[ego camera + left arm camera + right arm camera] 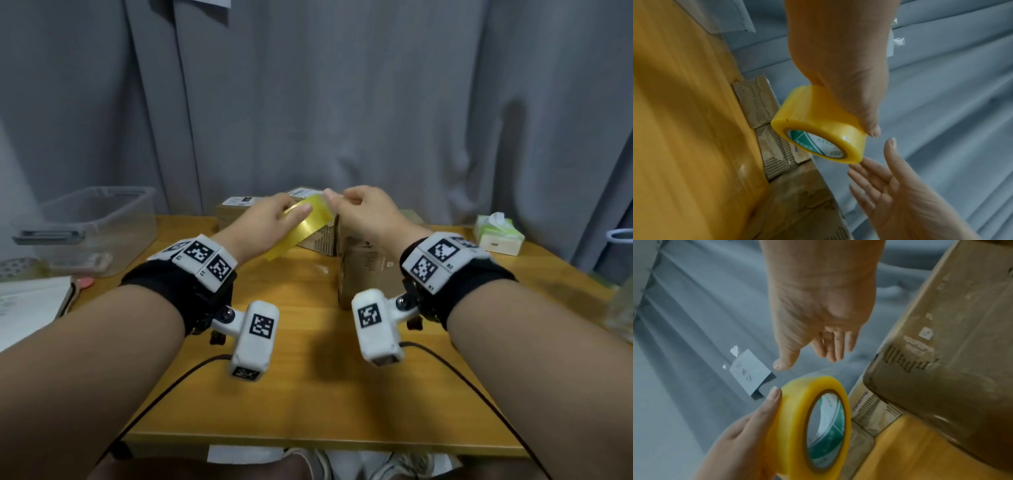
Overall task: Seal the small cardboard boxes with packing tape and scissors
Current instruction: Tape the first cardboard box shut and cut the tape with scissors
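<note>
Left hand [270,219] grips the yellow tape roll [818,125]; right hand [363,209] loose-fingered; core print unreadable.

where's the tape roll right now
The tape roll is in the left hand, held above the table's far middle, just in front of the cardboard boxes.

You get soft, even indoor light from above: both wrist cameras cast blurred shadows on the bench [308,394] below them. The tape roll [818,123] carries a small glare spot. Wrist views are motion-smeared, and the head view bends at its edges.
</note>
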Demonstrator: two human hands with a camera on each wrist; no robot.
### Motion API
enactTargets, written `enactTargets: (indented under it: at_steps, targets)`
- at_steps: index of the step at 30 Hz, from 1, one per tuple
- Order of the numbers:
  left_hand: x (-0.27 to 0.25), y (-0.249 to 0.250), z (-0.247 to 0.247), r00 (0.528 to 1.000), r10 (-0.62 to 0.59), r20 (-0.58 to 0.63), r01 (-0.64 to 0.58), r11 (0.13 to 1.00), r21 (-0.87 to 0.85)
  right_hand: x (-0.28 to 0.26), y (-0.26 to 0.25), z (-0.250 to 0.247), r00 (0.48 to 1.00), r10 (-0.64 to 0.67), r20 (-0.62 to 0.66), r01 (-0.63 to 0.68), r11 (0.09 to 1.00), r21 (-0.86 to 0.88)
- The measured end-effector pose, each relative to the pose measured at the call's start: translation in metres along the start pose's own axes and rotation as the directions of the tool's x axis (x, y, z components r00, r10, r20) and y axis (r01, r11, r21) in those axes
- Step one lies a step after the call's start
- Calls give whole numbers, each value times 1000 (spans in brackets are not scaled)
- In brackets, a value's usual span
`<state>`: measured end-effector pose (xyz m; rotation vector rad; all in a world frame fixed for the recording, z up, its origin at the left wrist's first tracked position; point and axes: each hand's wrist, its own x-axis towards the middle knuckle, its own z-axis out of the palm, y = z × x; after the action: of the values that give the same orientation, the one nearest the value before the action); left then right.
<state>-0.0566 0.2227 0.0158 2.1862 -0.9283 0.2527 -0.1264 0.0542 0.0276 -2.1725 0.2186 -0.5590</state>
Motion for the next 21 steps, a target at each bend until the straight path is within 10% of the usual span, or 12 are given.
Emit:
enactTargets:
  at_steps: [9,14,21]
  targets:
    - [0,14,-12,992,110,-67,-117,987,-113,12,-9,-22,1000,7,21,-10,991,134]
    - [1,6,-14,992,87,-89,-103,975,-197,6,-3,-26,969,76,234,-122,974,189]
    - [3,0,-8,993,92,-76,-109,957,-269,2,1,-19,997,13,81,-23,993,120]
